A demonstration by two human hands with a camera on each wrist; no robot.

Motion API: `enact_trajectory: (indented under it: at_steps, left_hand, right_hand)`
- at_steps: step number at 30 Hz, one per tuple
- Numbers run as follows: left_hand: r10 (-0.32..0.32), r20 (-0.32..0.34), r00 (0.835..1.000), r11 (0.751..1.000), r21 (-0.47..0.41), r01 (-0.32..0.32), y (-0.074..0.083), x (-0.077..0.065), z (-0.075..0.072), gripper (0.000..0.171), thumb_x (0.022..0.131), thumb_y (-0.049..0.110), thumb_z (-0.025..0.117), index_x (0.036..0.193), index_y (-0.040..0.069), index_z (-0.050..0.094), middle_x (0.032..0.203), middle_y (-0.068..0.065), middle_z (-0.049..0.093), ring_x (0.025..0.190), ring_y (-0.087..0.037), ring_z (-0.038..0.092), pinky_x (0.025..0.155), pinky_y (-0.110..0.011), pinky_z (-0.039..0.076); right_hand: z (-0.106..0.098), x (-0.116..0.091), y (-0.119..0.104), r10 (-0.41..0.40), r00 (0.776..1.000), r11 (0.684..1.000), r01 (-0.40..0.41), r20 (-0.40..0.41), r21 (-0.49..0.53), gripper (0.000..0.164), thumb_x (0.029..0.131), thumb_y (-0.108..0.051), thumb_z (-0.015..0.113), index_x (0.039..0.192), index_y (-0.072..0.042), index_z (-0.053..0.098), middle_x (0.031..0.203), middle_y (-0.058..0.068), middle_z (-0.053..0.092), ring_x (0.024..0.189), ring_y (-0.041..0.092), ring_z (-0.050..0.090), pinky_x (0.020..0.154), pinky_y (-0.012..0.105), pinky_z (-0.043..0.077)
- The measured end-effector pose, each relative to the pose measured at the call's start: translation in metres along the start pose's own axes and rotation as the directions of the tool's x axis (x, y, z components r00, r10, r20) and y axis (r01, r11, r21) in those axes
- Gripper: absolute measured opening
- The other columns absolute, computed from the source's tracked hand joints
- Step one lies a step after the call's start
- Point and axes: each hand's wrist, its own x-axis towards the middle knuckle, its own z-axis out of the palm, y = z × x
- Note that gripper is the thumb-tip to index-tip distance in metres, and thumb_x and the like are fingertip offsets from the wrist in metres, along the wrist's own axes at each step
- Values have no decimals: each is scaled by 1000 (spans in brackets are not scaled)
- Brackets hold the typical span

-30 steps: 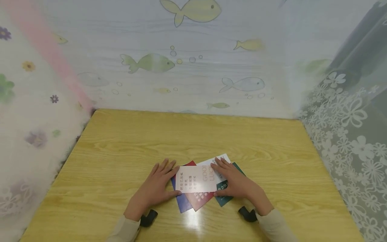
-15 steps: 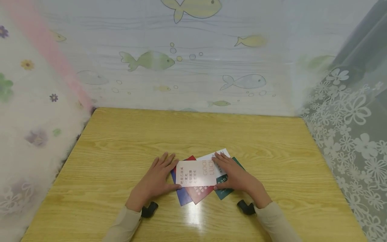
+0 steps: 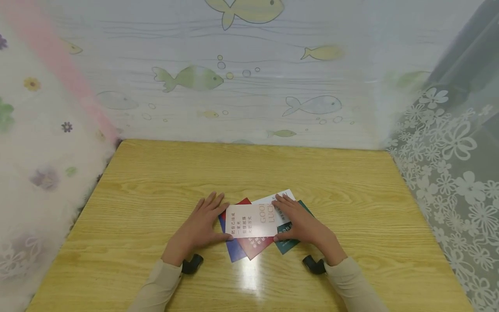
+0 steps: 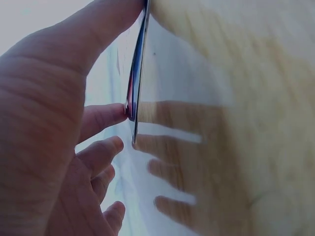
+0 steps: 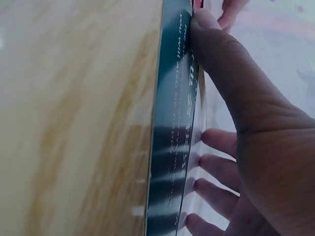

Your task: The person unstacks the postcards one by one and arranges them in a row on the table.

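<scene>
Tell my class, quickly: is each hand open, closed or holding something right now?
Left hand: open, touching one end of the pale pink rectangular paper card.
Right hand: open, touching its other end.

Cards [image 3: 259, 247] overlap on table [image 3: 249, 169], top card [image 3: 250, 222] across others. Left hand [image 3: 199, 223] at its left end; right hand [image 3: 303, 222], right end.

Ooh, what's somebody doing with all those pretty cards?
A person's left hand and right hand are at opposite ends of a pale pink card with "LUCK" printed on it. It lies on top of an overlapping group on the wooden table. Parts of a blue card, a red card, a white card and a dark green card stick out around it. The right hand's fingers also reach over the white one.
</scene>
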Motion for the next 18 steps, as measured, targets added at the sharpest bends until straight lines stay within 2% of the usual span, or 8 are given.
enact_trajectory:
  at_steps: [7,18]
  left_hand:
    - [-5,11,1000,999,-43,5,-6,4,-4,95,78,50,85,153,7,46,167,-13,27,157,-36,12,127,-58,12]
    - [37,-13,999,995,-95,-38,-16,17,-6,92,73,52,88,147,9,55,164,-13,34,156,-38,18,126,-59,16]
  right_hand:
    - [-1,4,-2,-1,1000,1000,1,-12,-11,99,76,-39,90,152,2,42,163,22,32,153,43,23,123,61,23]
    - [-2,8,-3,3,999,998,-6,-39,-55,97,76,-40,90,149,3,44,162,25,33,151,44,26,118,65,29]
